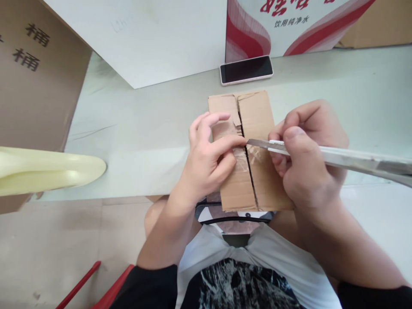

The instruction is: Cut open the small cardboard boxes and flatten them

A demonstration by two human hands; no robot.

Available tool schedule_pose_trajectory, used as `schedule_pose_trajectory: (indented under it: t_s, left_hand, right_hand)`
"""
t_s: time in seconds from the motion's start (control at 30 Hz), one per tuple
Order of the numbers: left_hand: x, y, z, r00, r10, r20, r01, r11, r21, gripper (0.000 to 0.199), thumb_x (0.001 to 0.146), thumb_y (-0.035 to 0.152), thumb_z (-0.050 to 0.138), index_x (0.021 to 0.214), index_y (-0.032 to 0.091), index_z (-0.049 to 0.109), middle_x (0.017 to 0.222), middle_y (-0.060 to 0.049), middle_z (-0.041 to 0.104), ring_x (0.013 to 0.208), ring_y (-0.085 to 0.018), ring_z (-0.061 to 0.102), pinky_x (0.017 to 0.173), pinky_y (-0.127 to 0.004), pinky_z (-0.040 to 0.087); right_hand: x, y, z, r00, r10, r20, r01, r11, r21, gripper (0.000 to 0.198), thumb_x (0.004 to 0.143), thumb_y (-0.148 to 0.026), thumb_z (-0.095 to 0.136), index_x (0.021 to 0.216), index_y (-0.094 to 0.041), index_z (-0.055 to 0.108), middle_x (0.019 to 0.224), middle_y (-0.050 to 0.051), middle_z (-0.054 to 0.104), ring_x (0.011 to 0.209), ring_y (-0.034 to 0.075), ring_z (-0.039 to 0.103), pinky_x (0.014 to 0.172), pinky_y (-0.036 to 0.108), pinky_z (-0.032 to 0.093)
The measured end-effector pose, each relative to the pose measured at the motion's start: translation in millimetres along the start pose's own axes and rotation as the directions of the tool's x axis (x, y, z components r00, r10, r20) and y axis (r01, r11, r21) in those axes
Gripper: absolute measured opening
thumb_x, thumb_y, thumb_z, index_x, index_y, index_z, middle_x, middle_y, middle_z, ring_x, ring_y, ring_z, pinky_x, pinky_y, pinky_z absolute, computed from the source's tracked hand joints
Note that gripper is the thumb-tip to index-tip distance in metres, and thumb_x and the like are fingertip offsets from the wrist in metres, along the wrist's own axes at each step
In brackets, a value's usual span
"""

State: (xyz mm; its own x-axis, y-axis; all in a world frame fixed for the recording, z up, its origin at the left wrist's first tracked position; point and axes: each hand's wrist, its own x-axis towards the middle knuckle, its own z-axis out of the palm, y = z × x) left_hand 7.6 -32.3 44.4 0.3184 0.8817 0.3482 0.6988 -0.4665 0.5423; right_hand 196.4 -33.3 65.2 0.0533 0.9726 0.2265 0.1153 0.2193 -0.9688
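A small brown cardboard box (267, 180) lies at the table's front edge, with a dark seam running down its top between two flaps. Some torn cardboard and scraped tape show along that seam. My right hand (309, 159) is closed around a utility knife (350, 158) with a long silver body. Its blade points left, the tip at the seam by my left index fingertip. My left hand (209, 159) rests over the box's left flap, holding nothing, fingers bent and apart. Whether the fingertip touches the blade, I cannot tell.
Behind the box a phone (247, 70) lies on the pale table (154, 128). A white panel (174, 38) and a red-and-white carton (289, 38) stand at the back. At left are a large brown carton (35, 94) and a pale yellow object (54, 169). Red bars (80, 283) show below.
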Motion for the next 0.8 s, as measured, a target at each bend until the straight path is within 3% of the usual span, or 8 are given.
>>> schedule_pose_trajectory:
  t_s: [0.17,0.33,0.53,0.8]
  left_hand:
    - [-0.3,2.9,-0.2,1.000,-0.021,-0.010,0.021,1.000,-0.015,0.037,0.094,0.016,0.046,0.114,0.033,0.071,0.148,-0.006,0.056,0.145,-0.031,0.047,0.126,-0.063,0.036]
    - [-1.4,6.5,-3.1,0.999,-0.033,0.032,0.034,0.999,-0.041,0.040,0.097,0.019,0.044,0.122,0.035,0.070,0.145,-0.006,0.059,0.145,-0.029,0.047,0.133,-0.063,0.023]
    - [-3.5,5.5,-4.6,0.996,0.026,0.089,-0.023,0.999,-0.039,0.034,0.098,0.033,0.054,0.126,0.033,0.074,0.149,-0.009,0.055,0.150,-0.035,0.042,0.133,-0.068,0.014]
    - [0.3,1.6,-7.1,0.981,0.127,0.143,-0.121,0.991,-0.054,0.027,0.093,0.036,0.063,0.115,0.036,0.078,0.149,-0.005,0.058,0.145,-0.031,0.049,0.135,-0.067,0.009]
  right_hand:
    - [-0.8,-0.6,0.8,1.000,0.011,-0.013,-0.011,1.000,0.009,0.017,0.098,-0.035,0.061,0.086,-0.027,0.054,0.075,-0.001,0.054,0.058,0.014,0.041,0.047,0.029,0.032]
    - [-1.3,-1.1,-0.2,1.000,0.027,0.003,-0.027,0.999,0.047,0.016,0.097,-0.036,0.062,0.086,-0.028,0.054,0.075,0.000,0.055,0.055,0.015,0.038,0.048,0.031,0.030]
    - [0.3,-4.5,2.4,1.000,0.027,0.008,-0.028,0.991,0.131,0.012,0.095,-0.028,0.060,0.085,-0.027,0.053,0.069,-0.004,0.051,0.049,0.013,0.037,0.047,0.030,0.031]
    - [-0.1,-4.1,1.8,1.000,0.013,-0.002,-0.013,0.986,0.164,0.015,0.096,-0.030,0.059,0.083,-0.026,0.053,0.064,-0.004,0.048,0.050,0.014,0.039,0.053,0.032,0.033]
